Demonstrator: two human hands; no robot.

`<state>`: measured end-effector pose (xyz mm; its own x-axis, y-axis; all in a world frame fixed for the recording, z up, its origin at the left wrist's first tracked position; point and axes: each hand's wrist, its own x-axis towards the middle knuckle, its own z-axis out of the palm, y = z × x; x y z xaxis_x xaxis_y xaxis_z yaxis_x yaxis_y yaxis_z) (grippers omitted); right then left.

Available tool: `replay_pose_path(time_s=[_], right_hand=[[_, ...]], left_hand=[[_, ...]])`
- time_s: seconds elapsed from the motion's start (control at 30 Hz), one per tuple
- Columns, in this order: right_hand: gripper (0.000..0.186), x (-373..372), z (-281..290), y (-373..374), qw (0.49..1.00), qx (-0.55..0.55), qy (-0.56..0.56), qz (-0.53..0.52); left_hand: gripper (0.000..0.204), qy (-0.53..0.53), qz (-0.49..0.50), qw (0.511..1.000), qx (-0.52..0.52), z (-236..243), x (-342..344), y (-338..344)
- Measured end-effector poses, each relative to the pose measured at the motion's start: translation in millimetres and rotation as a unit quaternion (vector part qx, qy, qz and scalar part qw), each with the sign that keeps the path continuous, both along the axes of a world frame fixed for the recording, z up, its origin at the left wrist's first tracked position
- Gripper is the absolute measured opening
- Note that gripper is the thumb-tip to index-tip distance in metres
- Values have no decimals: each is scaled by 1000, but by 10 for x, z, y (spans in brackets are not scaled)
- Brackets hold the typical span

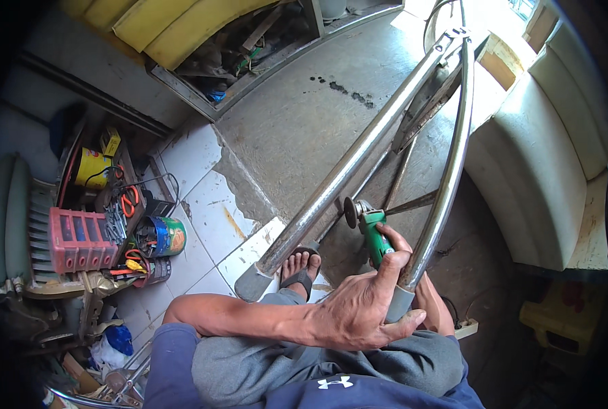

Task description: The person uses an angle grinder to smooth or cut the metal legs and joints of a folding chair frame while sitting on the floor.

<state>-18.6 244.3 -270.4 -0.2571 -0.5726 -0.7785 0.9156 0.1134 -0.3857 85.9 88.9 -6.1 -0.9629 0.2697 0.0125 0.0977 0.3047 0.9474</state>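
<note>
A metal tube frame (358,158) with two long, worn legs stretches away from me, joined at its far end. Grey caps cover the near ends of its legs. My left hand (356,312) is closed around the right leg, just at its grey cap (399,304). Behind that leg, my right hand (396,240) grips the green body of an angle grinder (373,234); some of its fingers are hidden. The grinder's disc (351,212) sits between the two legs, close to the thinner cross rods. Whether the disc touches metal I cannot tell.
My sandalled foot (300,271) is by the left leg's cap. At left stand a red drawer box (80,240), a can of tools (162,236) and orange-handled scissors (129,200). Pale padded seating (542,163) is at right, yellow cushions (157,24) at far left.
</note>
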Motion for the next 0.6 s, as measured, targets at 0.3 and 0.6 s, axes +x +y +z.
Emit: replay_pose_path(time_s=[0.3, 0.6], right_hand=[[60, 326, 136, 274, 994, 31, 106, 5], [56, 235, 1278, 1349, 931, 234, 263, 94]], left_hand=[[69, 1, -1, 997, -76, 132, -2, -308], [62, 29, 65, 984, -165, 159, -39, -758]])
